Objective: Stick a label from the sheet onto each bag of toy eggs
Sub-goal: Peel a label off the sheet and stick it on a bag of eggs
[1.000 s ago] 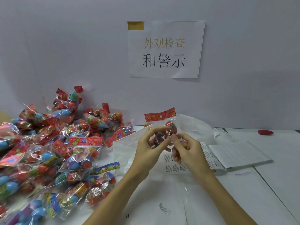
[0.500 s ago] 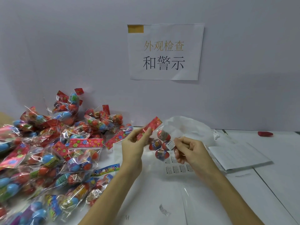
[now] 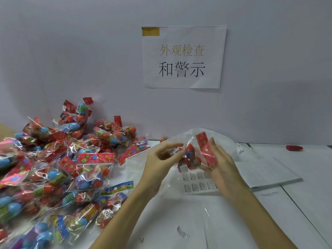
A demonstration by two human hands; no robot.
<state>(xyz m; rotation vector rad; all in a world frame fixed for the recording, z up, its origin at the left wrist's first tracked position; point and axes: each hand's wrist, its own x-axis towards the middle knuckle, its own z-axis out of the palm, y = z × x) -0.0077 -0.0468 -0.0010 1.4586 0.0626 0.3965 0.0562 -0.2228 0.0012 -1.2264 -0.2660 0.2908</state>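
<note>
A clear bag of toy eggs [image 3: 190, 156] with a red flowered header hangs between my hands above the table. My right hand [image 3: 223, 166] holds it by the header, which lies along the fingers. My left hand [image 3: 161, 159] pinches the bag's left side with curled fingertips. A small white label [image 3: 183, 168] is stuck on the bag's lower corner. The label sheet [image 3: 199, 183] lies flat just below the bag, partly hidden by my right hand. The hands and the bag are blurred.
A big pile of egg bags [image 3: 59, 169] covers the left of the table up to the wall. A stack of white paper sheets [image 3: 265, 173] lies to the right, and a small red object [image 3: 294, 147] at the far right. A printed sign [image 3: 183, 57] hangs on the wall.
The bag has turned over: its red header went from my left hand to my right hand. The label now sits on the bag's lower corner. Both hands have moved slightly right.
</note>
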